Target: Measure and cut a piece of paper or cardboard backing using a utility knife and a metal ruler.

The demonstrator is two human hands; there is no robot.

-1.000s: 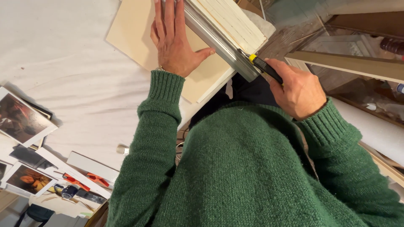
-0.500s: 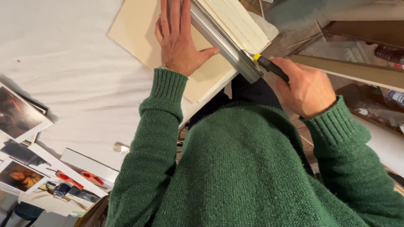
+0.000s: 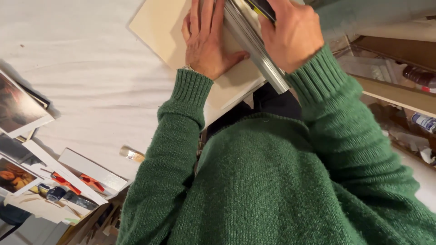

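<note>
Head view: since half a second ago the right hand has slid up along the metal straightedge, from near its lower end toward 12 o'clock, and it now covers most of the black-and-yellow knife. That hand is curled shut around the knife handle, with only the tip end showing past the knuckles. The left hand lies flat and spread, fingers together, on the cream board, its thumb tucked against the straightedge at 3 o'clock, likely to pin rule and board so neither shifts. The board sits on the white table, its near corner overhanging the edge. Well apart, at 8 o'clock, lie photo prints, a small brush and orange-handled clips. At 3 o'clock, wooden shelving holds bottles. The green sleeves hide the board's near edge.
</note>
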